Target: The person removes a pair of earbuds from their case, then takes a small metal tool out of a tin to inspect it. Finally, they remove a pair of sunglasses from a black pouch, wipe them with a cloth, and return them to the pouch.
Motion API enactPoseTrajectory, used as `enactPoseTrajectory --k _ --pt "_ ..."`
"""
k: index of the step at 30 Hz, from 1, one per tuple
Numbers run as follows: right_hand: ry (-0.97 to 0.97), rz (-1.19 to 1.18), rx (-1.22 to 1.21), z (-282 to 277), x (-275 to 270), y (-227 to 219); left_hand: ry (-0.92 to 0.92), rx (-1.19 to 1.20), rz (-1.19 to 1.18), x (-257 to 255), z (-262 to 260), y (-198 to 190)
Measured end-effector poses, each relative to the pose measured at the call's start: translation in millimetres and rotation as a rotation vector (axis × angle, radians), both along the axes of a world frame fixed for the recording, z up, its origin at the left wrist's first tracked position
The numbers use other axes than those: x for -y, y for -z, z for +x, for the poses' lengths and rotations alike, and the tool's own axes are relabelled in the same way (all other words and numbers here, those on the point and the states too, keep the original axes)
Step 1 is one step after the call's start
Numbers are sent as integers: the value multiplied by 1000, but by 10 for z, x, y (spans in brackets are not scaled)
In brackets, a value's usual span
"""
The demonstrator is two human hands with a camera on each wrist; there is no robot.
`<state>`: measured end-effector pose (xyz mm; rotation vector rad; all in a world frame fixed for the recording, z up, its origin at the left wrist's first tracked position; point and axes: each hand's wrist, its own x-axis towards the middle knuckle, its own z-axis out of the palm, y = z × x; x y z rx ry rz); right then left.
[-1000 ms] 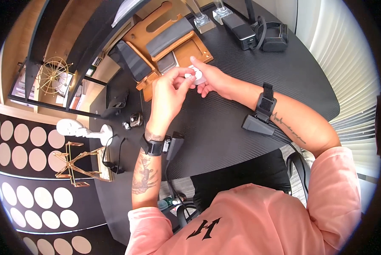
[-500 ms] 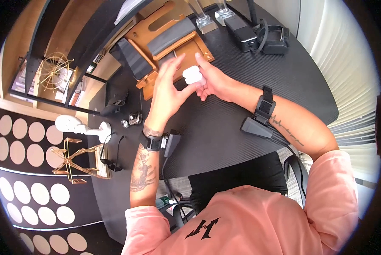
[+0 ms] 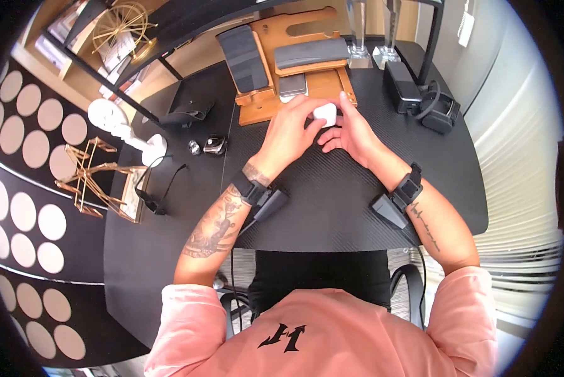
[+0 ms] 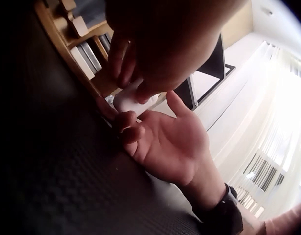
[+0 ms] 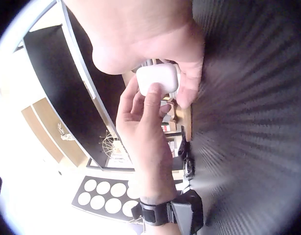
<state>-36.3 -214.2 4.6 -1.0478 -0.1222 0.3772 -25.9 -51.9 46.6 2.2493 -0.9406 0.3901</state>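
Note:
A small white rounded earbud case (image 3: 325, 115) is above the black desk, its lid closed in the right wrist view. My left hand (image 3: 288, 132) holds the case, with the thumb (image 5: 153, 98) across its front and the fingers behind. Beside it, my right hand (image 3: 359, 137) has its palm turned toward the case. Its thumb is straight and its fingers bend loosely near the case without gripping it. In the left wrist view, the left hand partly covers the case (image 4: 128, 101), and the open right palm (image 4: 172, 142) shows below.
Behind the hands stands a wooden desk organizer (image 3: 253, 114) with a dark padded rest and a phone (image 3: 292, 87). A black box-shaped device (image 3: 401, 87) and a strapped black item (image 3: 439, 113) are at right. Sunglasses (image 3: 153, 200), a white figurine (image 3: 153, 151) and a gold stand (image 3: 90, 179) are at left.
Earlier the right hand held the case and the left fingers pinched at its top; the left hand then spread open. Now the left hand holds the case and the right has loosened. The head view has turned.

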Motion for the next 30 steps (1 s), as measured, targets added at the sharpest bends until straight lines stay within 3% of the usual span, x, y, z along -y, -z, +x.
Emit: enactPoseTrajectory --k 6,8,10,14,17,20,21,25,30 --pt "265 -62 25 24 36 34 -121 -87 -78 35 449 111" --pt "256 -74 23 37 59 20 -89 113 -25 109 623 243" --pt "323 -78 25 55 85 38 -156 50 -35 191 595 191" --pt "340 -82 41 97 111 83 -241 205 -5 262 524 186" --pt "329 -93 62 92 100 58 -188 352 292 286 458 236" --pt "314 -106 75 95 104 61 -175 266 422 331 383 266" --pt "319 -105 73 87 100 46 -199 321 315 356 400 280" --pt "306 -118 72 64 112 20 -265 196 429 371 501 204" --pt "295 -140 92 74 118 42 -207 122 313 314 457 192"
